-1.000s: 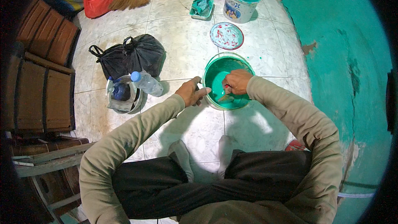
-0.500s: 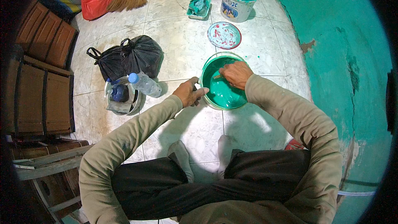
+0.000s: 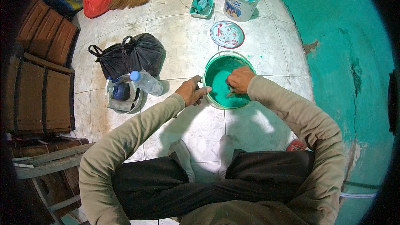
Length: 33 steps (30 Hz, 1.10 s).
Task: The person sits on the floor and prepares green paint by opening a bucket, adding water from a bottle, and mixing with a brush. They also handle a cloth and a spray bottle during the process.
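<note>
A bucket (image 3: 206,67) of green paint (image 3: 218,84) stands on the floor in front of my feet. My left hand (image 3: 191,92) grips its left side, the thumb at the rim and the fingers along the outer wall. Inside the bucket, toward its right side, my right hand (image 3: 240,80) is closed round a short stick (image 3: 230,94) that dips into the paint. Most of the stick is hidden by the hand and the paint. Beyond the bucket lies a round lid (image 3: 227,34), blotched with red and pale paint.
A second paint bucket (image 3: 241,9) and a small tray (image 3: 201,7) with green-stained cloth stand farther off. To the left are black bags (image 3: 143,54), a clear bottle (image 3: 146,83) and a white pail (image 3: 136,107). A green wall (image 3: 346,71) borders the right side.
My right hand has moved slightly right and nearer to me inside the bucket, taking the stick along through the paint. My left hand keeps its hold on the bucket.
</note>
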Available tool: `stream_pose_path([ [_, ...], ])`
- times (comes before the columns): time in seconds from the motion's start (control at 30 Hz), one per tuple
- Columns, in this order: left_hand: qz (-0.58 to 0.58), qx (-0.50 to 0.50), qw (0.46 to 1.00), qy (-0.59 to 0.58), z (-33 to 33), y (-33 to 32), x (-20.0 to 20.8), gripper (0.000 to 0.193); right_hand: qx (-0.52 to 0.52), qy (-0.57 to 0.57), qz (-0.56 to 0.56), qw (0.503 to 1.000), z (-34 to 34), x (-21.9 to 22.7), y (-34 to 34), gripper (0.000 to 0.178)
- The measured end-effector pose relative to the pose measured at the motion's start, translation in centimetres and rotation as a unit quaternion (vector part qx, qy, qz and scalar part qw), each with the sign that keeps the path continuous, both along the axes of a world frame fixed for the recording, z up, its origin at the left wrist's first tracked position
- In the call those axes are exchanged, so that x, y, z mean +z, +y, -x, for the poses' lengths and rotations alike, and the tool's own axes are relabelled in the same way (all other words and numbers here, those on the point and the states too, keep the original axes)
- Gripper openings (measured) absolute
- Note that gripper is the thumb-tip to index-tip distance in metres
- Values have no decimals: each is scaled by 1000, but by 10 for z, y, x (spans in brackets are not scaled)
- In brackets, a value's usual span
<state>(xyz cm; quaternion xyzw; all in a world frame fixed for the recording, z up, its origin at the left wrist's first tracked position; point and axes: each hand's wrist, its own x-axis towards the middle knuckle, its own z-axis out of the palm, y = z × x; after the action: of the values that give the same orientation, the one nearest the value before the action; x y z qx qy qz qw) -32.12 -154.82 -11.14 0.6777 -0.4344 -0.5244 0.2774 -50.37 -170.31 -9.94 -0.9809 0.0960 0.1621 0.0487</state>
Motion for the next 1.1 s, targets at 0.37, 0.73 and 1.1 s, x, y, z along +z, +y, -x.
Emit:
stream_pose_path([
  [0.37, -16, -9, 1000, 4, -1, 0, 3, 62, -78, -27, -31, 996, -12, -5, 9, 9],
  [0.73, -17, -20, 1000, 12, -2, -1, 3, 64, -80, -119, 51, 988, -9, -5, -1, 10],
  [1.1, -17, -15, 1000, 3, -1, 0, 3, 60, -49, -51, -45, 996, -13, -1, 16, 10],
])
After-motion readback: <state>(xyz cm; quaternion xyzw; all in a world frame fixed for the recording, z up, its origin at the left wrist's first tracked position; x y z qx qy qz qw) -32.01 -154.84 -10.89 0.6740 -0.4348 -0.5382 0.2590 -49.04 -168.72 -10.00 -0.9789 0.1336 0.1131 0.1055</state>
